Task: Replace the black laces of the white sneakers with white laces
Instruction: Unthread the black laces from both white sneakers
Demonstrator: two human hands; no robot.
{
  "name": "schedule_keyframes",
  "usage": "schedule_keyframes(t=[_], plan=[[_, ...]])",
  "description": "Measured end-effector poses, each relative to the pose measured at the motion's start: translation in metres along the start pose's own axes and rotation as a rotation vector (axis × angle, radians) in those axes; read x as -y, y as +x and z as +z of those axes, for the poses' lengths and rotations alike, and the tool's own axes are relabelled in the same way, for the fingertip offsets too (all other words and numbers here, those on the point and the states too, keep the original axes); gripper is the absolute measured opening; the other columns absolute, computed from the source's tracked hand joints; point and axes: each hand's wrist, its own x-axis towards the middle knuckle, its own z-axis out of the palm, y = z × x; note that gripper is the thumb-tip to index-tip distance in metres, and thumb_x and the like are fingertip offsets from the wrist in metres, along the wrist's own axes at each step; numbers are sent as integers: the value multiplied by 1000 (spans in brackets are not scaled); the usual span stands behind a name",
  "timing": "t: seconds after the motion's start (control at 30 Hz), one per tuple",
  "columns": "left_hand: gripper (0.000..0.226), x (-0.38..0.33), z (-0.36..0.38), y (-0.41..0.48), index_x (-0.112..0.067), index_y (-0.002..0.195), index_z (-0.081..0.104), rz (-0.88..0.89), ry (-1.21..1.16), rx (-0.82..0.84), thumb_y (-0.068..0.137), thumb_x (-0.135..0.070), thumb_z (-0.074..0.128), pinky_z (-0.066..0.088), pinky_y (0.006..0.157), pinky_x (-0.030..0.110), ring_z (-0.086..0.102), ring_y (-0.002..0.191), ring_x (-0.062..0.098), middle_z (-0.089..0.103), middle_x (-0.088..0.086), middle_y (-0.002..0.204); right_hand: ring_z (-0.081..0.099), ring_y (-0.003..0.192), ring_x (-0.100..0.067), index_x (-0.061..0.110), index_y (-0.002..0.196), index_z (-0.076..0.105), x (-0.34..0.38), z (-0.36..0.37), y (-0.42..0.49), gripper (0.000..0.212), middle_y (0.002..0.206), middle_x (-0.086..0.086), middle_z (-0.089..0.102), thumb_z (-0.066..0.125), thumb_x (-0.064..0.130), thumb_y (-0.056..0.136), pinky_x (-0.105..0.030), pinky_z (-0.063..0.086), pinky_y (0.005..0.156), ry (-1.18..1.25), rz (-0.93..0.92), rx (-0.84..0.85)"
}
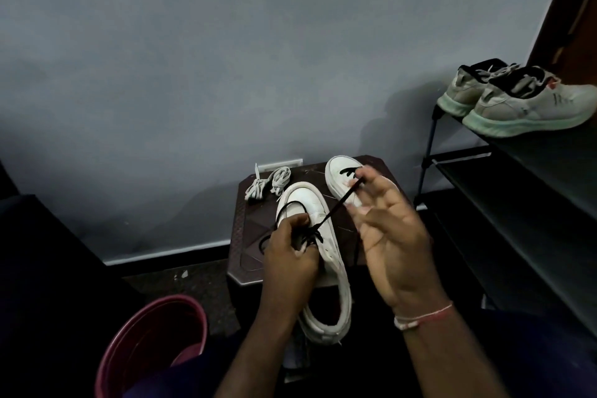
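On the near sneaker (pixel 318 229), both hands' fingers pinch the black lace (pixel 336 207).

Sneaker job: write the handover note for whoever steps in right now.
Left hand steadies the near sneaker at its eyelets, fingers on the lacing.
Right hand pinches a strand of black lace, pulled taut up and away from that shoe.
Far sneaker sits on the stool, still black-laced.
White laces lie bundled at the stool's back left, untouched.
Left: finish unlacing both, then thread white.
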Motion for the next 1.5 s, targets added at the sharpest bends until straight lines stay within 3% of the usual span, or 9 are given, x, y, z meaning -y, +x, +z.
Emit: schedule_keyframes(t=[0.17, 0.27, 0.47, 0.73, 0.87, 1.0, 1.13, 1.27, 1.5], plan=[[49, 3, 8, -9, -21, 115, 59, 159, 70, -84, 69, -6, 59, 45, 102, 35, 53, 117, 7, 56, -12, 120, 65, 96, -7, 12, 125, 59, 10, 1, 10, 37, 109, 1, 71, 53, -3, 91, -22, 53, 85, -344, 41, -14], [51, 3, 7, -11, -18, 120, 56, 134, 89, -89, 70, -8, 57, 38, 104, 21, 45, 125, 11, 47, -6, 131, 57, 118, -5, 17, 137, 51, -21, -9, 3, 48, 130, 1, 61, 56, 1, 92, -32, 45, 105, -780, 120, 85], [56, 0, 3, -15, -15, 124, 52, 106, 126, -90, 69, -18, 57, 31, 102, 19, 39, 126, 11, 41, -6, 134, 60, 101, 1, 25, 127, 61, -34, -11, -13, 46, 111, 12, 64, 63, 7, 84, -23, 51, 91, -997, 21, 73], [47, 2, 6, -16, -11, 116, 51, 141, 97, -148, 71, -17, 63, 38, 103, 27, 45, 124, 18, 47, 3, 130, 54, 85, -6, 27, 76, 68, -31, -3, 1, 4, 92, 8, 57, 71, 25, 78, -21, 41, 74, -1347, -83, 97], [41, 1, 3, -15, -17, 115, 49, 148, 78, -158, 75, -17, 60, 36, 99, 15, 46, 116, 9, 49, 0, 125, 55, 99, -2, 17, 76, 65, -39, -3, 6, 9, 96, 9, 57, 65, 12, 84, -11, 41, 85, -1073, -103, -70], [18, -1, 3, -8, -16, 99, 56, 167, 107, -195, 83, -10, 63, 35, 98, 16, 47, 112, 8, 51, 4, 118, 62, 82, -11, 13, 89, 62, -54, -8, -7, 7, 92, -4, 68, 58, 9, 92, -30, 50, 79, -431, 184, -317], [4, -2, 5, -2, -20, 83, 57, 150, 90, -221, 84, -17, 58, 37, 96, 22, 51, 111, 15, 52, 5, 114, 63, 82, -8, 20, 96, 55, -63, -7, -27, 14, 94, 0, 68, 65, 17, 87, -29, 52, 79, -546, 146, -302], [7, -1, 1, 3, -18, 85, 60, -48, -171, -240, 91, -16, 57, 43, 80, 9, 56, 90, -7, 58, -3, 107, 57, 101, 3, 28, 117, 47, -69, -4, -35, 45, 112, 15, 59, 73, 21, 80, -13, 41, 89, -890, 0, -132], [19, -3, -70, 42, -22, 80, 52, -334, -744, -439, 97, -15, 49, 45, 67, 26, 58, 68, 6, 58, -5, 74, 57, 113, -18, 23, 124, 49, -74, -9, -33, 44, 122, 2, 61, 51, 4, 84, -33, 45, 98, -1063, 45, -125]])
